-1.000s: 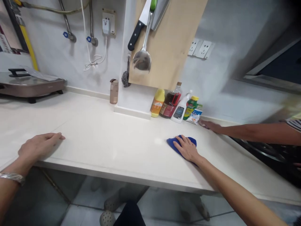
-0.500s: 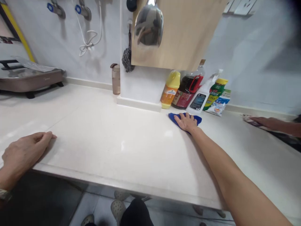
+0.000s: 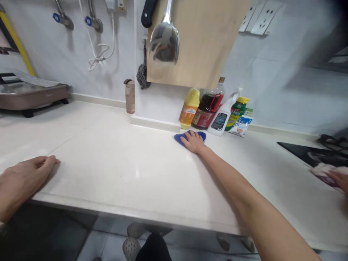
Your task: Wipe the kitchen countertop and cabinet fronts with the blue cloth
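My right hand (image 3: 193, 141) lies flat, fingers spread, pressing a blue cloth (image 3: 181, 137) onto the white countertop (image 3: 122, 159), far out near the wall pillar and just in front of a yellow bottle (image 3: 189, 108). My left hand (image 3: 23, 181) rests on the counter's front left edge with its fingers loosely curled, holding nothing.
Behind the cloth stand a dark sauce bottle (image 3: 208, 110), a white spray bottle (image 3: 223, 116), a green bottle (image 3: 237, 110) and a packet (image 3: 240, 127). A brown tumbler (image 3: 129, 96), an electric griddle (image 3: 29, 96), a hanging ladle (image 3: 164, 40) and board. Another person's hand (image 3: 338, 179) with a rag by the black hob (image 3: 312, 154).
My right hand has slid the blue cloth farther away and left, up to the bottles. The other person's hand has moved right, over to the hob.
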